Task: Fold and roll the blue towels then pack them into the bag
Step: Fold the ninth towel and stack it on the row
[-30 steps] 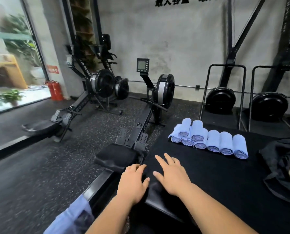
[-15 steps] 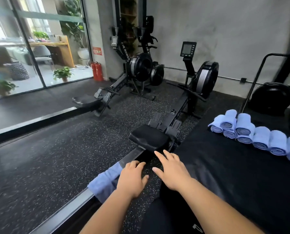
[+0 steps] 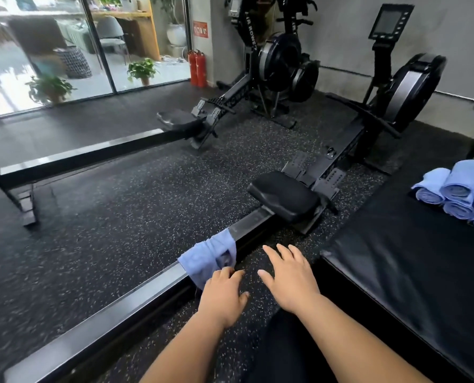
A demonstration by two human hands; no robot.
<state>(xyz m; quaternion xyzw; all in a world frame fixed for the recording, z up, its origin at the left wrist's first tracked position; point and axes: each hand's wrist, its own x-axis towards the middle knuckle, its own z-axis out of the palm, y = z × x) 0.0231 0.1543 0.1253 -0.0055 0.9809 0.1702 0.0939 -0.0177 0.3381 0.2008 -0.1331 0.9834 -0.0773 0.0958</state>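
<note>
A loose blue towel [image 3: 208,255] hangs draped over the metal rail [image 3: 136,288] of the nearer rowing machine. My left hand [image 3: 222,295] reaches toward it with relaxed fingers, the fingertips at the towel's lower edge; it holds nothing. My right hand [image 3: 289,279] hovers open over the speckled floor just right of the towel, fingers spread. Several rolled blue towels [image 3: 462,193] lie stacked on the black padded mat [image 3: 396,266] at the right edge. The bag is out of view.
The rowing machine's black seat [image 3: 284,196] sits on the rail beyond the towel. A second rowing machine [image 3: 175,125] lies further left. Glass doors, potted plants and red fire extinguishers [image 3: 197,68] stand at the back.
My view has swung left, away from the mat and toward the rail. Both hands have moved off the mat's edge to the draped towel, and the left fingertips now reach it.
</note>
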